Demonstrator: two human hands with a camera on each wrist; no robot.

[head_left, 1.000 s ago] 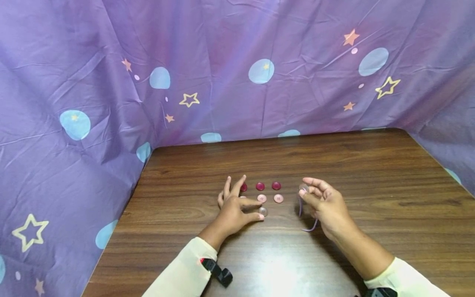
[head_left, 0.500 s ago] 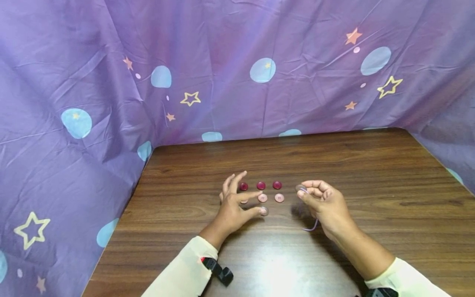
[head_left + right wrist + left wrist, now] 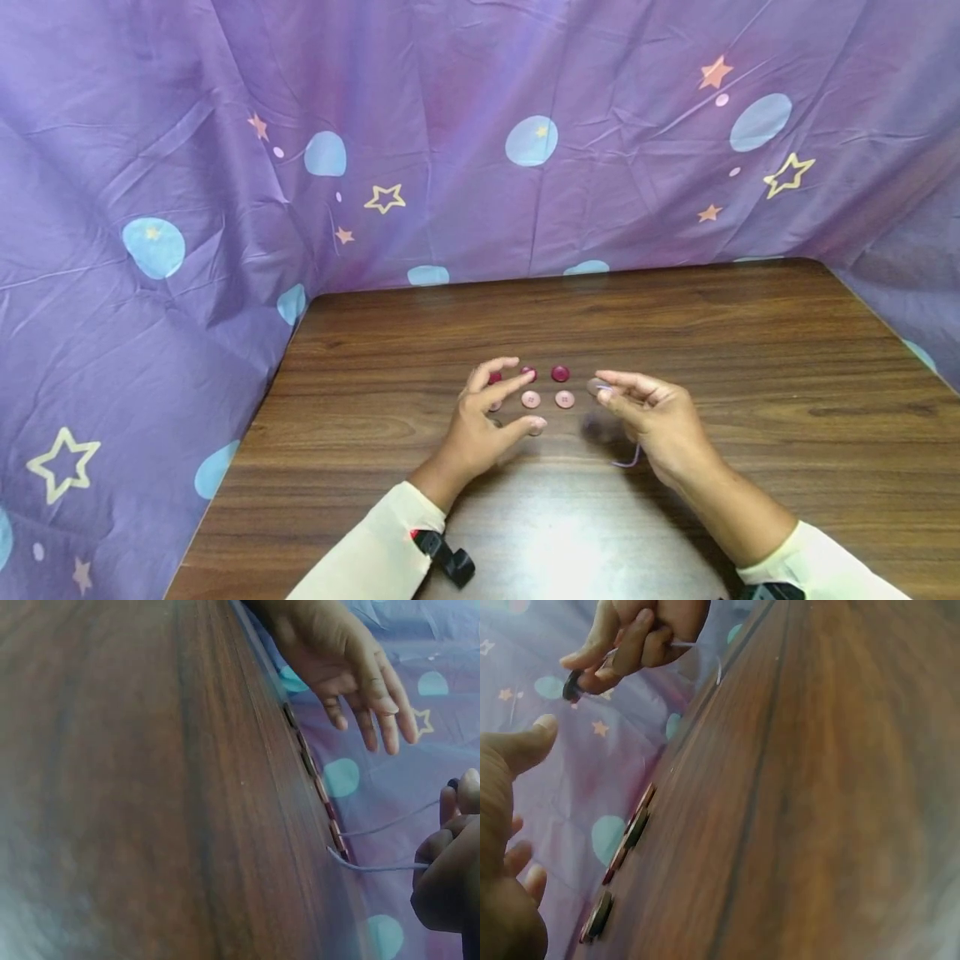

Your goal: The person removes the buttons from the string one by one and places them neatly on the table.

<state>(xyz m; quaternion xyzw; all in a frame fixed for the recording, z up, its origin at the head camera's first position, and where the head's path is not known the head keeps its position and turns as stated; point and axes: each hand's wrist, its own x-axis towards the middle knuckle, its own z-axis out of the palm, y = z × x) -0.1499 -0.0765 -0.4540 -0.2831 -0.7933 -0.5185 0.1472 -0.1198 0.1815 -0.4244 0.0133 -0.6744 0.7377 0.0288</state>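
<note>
My right hand (image 3: 660, 417) pinches a grey-brown button (image 3: 595, 386) between thumb and fingertips, raised over the table. A thin purple string (image 3: 637, 454) comes from that hand and hangs below it. To the left, my left hand (image 3: 468, 429) hovers with spread, relaxed fingers over small rows of buttons and holds nothing. Pink buttons (image 3: 565, 400) lie in the middle row, dark red buttons (image 3: 560, 374) in the row behind. A grey button (image 3: 497, 423) shows partly behind the left thumb. In the left wrist view the left thumb (image 3: 536, 742) points toward the raised button.
The wood-grain table (image 3: 750, 358) stretches to both sides of the hands. A purple curtain (image 3: 450, 125) with stars and blue spots hangs behind and at the sides. Each sleeve (image 3: 375, 542) has a black camera strapped at the wrist.
My left hand's thumb and fingers, earlier at the front grey button, have lifted and spread. The right hand has brought its button slightly left, toward the left hand.
</note>
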